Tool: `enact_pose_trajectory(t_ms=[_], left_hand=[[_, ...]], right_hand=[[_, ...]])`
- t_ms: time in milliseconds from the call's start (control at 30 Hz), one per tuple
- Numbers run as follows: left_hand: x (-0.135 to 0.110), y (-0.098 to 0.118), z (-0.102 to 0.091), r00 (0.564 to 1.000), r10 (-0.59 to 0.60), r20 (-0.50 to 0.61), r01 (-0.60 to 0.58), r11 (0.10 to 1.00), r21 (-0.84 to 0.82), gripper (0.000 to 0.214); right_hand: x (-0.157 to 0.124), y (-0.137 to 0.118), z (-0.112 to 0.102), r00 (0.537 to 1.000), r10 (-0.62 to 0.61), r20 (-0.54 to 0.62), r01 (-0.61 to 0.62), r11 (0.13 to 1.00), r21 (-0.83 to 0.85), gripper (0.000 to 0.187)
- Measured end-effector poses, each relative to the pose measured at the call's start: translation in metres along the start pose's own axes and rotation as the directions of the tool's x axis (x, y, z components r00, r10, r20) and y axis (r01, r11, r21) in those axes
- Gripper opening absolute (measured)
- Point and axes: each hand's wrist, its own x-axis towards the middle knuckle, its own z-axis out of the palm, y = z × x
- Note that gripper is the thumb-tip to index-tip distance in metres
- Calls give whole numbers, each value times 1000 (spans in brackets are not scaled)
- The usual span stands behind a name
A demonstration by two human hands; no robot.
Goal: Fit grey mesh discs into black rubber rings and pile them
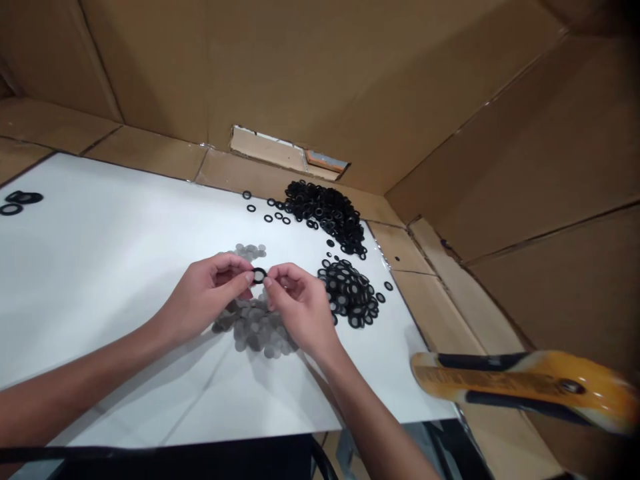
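While both bare hands meet over the middle of the white board (100, 267), the grip is tight: left hand (207, 297) and right hand (300, 301) are together, each pinching 1 black rubber ring (259, 275) between thumb and forefinger. The ring sits in the small gap between the 2 sets of fingertips, clamped from both sides, above the board. Only printing in view: on the yellow band of 1 orange-and-black tool handle (520, 390), lower right, off the board and blurred, so unreadable. Counts: 1 heap of grey mesh discs (255, 328) directly under the hands; 1 smaller group of grey mesh discs (249, 251) just past them; 1 heap of plain black rings (325, 213) at the far edge; 1 heap of black rings with grey centres (347, 293) just beside the right hand. Heaps are too dense to count. Roughly 7 loose black rings (269, 218) lie left of the far heap, and 3 black rings (17, 203) lie at the board's left edge. Cardboard walls (300, 80) line the far and right sides.
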Motion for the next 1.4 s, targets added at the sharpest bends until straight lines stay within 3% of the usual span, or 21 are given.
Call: enact_pose_trajectory(t_ms=[100,200,267,367,433,533,667,767,1000,1233,1400], left_hand=[[-2,2,-2,1000,6,-12,-6,1000,2,29],[-5,2,-3,999,30,-25,-30,1000,-2,24],[-7,0,-3,998,50,-33,-51,998,-27,20],[-5,-6,-3,996,79,-44,-82,995,-60,18],[-2,-11,-3,995,80,-52,-83,994,-67,18],[2,-14,-4,993,100,-55,-105,990,-92,19],[5,-16,-6,985,164,-57,-169,981,-95,26],[10,-19,-9,978,202,-46,-206,973,-104,33],[13,-23,-10,980,196,-28,-198,971,-133,37],[11,-25,-8,979,206,-3,-205,975,-84,38],[14,-27,-9,976,217,-33,-218,973,-75,39]], right_hand=[[-5,6,-45,983,-18,-182,-24,973,-231,27],[-8,16,-99,912,4,-410,-254,790,-558,27],[-7,19,-125,896,140,-422,-416,595,-687,29],[2,12,-144,904,221,-365,-427,480,-766,32],[20,4,-146,908,216,-359,-418,405,-813,33],[65,-4,-138,935,115,-336,-355,310,-882,24],[128,7,-122,981,47,-188,-194,269,-943,32],[153,20,-118,987,71,-147,-158,211,-965,30],[164,36,-128,991,59,-122,-130,143,-981,29],[172,46,-120,981,54,-185,-192,168,-967,32],[175,40,-117,972,63,-225,-233,217,-948,30]])
